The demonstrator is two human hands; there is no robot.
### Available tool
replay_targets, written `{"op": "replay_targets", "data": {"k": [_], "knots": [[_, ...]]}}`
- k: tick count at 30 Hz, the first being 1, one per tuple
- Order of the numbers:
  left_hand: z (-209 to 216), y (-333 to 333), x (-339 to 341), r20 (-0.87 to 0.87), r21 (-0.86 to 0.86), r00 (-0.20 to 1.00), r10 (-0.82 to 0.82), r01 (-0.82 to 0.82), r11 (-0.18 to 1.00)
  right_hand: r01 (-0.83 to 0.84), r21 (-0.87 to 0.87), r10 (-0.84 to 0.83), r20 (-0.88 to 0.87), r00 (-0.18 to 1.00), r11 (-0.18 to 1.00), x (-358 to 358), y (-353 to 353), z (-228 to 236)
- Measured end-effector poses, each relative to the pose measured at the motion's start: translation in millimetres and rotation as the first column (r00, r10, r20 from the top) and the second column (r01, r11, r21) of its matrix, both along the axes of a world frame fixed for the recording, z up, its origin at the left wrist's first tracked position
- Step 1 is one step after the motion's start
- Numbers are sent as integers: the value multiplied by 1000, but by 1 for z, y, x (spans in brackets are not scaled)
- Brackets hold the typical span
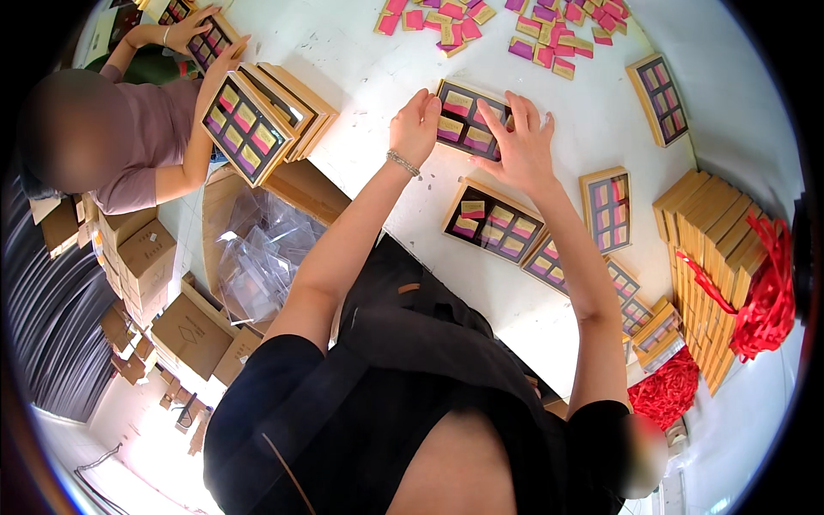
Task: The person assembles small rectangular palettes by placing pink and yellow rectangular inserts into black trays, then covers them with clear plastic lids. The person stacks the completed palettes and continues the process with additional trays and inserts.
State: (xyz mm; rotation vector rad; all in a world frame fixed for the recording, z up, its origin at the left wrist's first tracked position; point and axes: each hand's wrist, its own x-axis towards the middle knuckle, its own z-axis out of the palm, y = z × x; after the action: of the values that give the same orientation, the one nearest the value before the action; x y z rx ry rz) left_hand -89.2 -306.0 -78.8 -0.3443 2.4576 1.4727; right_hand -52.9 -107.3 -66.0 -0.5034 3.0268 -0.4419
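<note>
A shallow gold-rimmed box (449, 148) lies on the white table in front of me, its dark inside filled with small pink, purple and gold packets. My left hand (415, 130) grips its left end, fingers together against the rim. Over the right half spreads my right hand (520, 148), fingers apart, with a fingertip on or just above the packets; its palm hides that end of the box. Just nearer to me sits a second filled box (493, 221) with a shiny, clear-looking top. My right forearm crosses above further boxes.
Loose packets (549, 39) are scattered at the far side. At right stand a tall stack of boxes (708, 249) and red ribbons (766, 292). A co-worker (142, 129) handles a box at left, beside stacked boxes (296, 107) and a carton of clear plastic sheets (266, 249).
</note>
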Motion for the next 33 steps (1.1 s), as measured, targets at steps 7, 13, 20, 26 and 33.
{"op": "replay_targets", "data": {"k": [7, 13, 20, 26, 33], "knots": [[1, 2, -5, 20, -35, 1000, 12, -11, 999, 8, 11, -8, -21, 1000, 1000, -1, -5, -5], [-25, -4, 0, -10, 90, 999, 51, -50, 995, 7, 61, -7, -15, 1000, 998, 6, -10, -7], [-22, -11, -9, 56, 98, 998, 19, -24, 995, 26, 65, -21, -73, 997, 998, 5, -11, -17], [-23, -7, -5, 86, 194, 996, -31, 14, 981, 70, -24, -70, -8, 998, 997, 14, 7, -8], [-11, -19, 142, 167, 44, 918, -360, 358, 933, 127, 9, -126, 205, 971, 992, 172, 6, 51]]}}
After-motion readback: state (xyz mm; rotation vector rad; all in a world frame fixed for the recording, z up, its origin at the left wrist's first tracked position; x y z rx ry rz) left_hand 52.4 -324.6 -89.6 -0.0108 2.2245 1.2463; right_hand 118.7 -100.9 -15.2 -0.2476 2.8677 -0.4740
